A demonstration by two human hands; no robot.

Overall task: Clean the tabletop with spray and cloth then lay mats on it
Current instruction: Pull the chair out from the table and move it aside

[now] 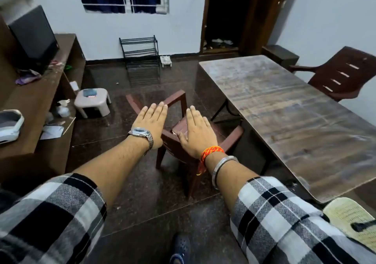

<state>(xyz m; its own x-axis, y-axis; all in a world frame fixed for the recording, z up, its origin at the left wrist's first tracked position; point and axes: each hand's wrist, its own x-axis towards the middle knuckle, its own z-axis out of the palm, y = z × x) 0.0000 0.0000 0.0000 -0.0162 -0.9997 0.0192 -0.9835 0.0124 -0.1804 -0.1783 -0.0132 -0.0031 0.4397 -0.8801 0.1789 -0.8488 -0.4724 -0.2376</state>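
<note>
A streaked, dull-brown rectangular wooden tabletop (284, 105) stands at the right, not yet visibly wiped; a pale yellow woven mat (345, 217) lies just beside its near corner, and laying it before the spray goes on would trap the grime beneath; the small clear spray bottle (63, 109) sits on a low shelf of the brown wooden unit (36, 105) at the left, well apart from the table, with a crumpled purple cloth (27, 78) on the unit's top; a dark maroon plastic armchair (173, 143) stands between the person and the open floor, likely to catch a shin on the way across. The left hand (150, 121) and the right hand (196, 131) stretch forward, palms down, fingers straight and close together, holding nothing; both hover over the armchair, and whether the right one touches it is not clear.
</note>
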